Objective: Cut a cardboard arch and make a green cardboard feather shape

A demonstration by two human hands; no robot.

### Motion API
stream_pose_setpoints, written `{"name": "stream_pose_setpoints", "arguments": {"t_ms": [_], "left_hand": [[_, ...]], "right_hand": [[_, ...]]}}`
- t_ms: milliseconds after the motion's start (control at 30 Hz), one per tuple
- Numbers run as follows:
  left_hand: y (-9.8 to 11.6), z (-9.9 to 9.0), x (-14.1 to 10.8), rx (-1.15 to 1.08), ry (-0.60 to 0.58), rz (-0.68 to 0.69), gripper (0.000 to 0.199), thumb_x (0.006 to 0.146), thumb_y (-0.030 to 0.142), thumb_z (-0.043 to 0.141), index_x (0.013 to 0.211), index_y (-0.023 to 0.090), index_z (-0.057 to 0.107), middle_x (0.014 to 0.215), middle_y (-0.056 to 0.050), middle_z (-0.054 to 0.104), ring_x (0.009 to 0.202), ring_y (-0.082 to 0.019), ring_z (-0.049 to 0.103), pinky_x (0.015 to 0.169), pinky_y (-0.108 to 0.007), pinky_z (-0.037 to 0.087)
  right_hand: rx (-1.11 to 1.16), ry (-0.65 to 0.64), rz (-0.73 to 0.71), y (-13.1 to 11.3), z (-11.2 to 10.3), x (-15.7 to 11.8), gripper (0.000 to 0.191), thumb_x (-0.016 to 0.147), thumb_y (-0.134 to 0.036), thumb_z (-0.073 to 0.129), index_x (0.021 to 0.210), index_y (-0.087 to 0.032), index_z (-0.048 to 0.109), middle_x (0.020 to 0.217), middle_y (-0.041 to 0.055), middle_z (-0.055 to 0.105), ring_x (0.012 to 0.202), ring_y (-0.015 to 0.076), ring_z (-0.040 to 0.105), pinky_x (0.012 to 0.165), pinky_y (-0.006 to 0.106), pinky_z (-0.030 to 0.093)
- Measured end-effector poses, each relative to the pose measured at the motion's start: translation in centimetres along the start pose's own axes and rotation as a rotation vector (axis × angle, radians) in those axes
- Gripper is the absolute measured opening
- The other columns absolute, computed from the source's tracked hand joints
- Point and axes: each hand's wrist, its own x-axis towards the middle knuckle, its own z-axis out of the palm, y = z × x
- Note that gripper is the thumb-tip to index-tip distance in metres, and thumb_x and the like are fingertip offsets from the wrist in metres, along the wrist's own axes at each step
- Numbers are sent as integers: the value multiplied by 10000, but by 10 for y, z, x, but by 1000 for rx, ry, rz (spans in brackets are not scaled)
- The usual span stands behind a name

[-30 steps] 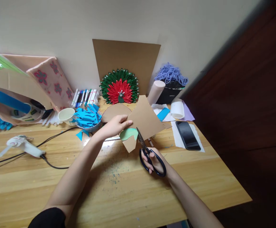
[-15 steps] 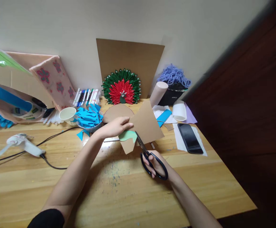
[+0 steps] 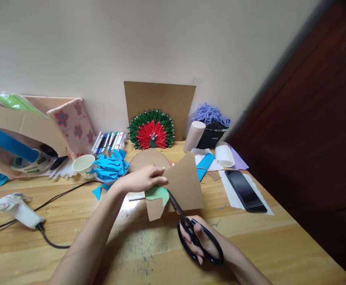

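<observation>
My left hand [image 3: 144, 179] grips a brown cardboard piece [image 3: 186, 184] with the thumb on top; some of its fingers are hidden. A light green paper shape [image 3: 157, 193] lies against the cardboard just below that hand. In my right hand [image 3: 199, 239] is a pair of black-handled scissors [image 3: 184, 221], with fingers through the loops. The blade tips meet the cardboard at the right edge of the green shape. A round cardboard disc [image 3: 149, 159] lies behind my left hand.
Blue paper strips fill a bowl [image 3: 110, 166] beside a paper cup [image 3: 84, 164]. A white glue gun [image 3: 16, 209] with a black cord lies left. A phone [image 3: 245, 190] rests at right. Behind stand a red-green peacock craft [image 3: 152, 130], markers [image 3: 109, 142] and a pink bottle [image 3: 194, 136].
The view has tilted up, so things sit lower in the picture. My left hand still grips the cardboard, and the scissors remain at the green shape's right edge.
</observation>
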Motion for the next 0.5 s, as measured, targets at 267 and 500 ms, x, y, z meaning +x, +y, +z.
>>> {"name": "stream_pose_setpoints", "arguments": {"t_ms": [267, 500], "left_hand": [[-3, -2, -7, -9, 184, -15, 293, 785, 451, 524, 684, 176, 509, 687, 9, 523, 615, -121, 466, 554, -229, 328], [7, 11, 0, -248, 513, -315, 538, 718, 646, 480, 717, 128, 629, 627, -64, 646, 571, -181, 589, 532, -263, 422]], "right_hand": [[-58, 98, -24, 5, 13, 6, 661, 595, -829, 422, 611, -168, 433, 336, -85, 363, 238, 37, 313, 253, 147, 310], [57, 301, -54, -3, 9, 16, 685, 569, -866, 365, 567, -182, 402, 298, -100, 327, 206, 39, 289, 242, 159, 312]]}}
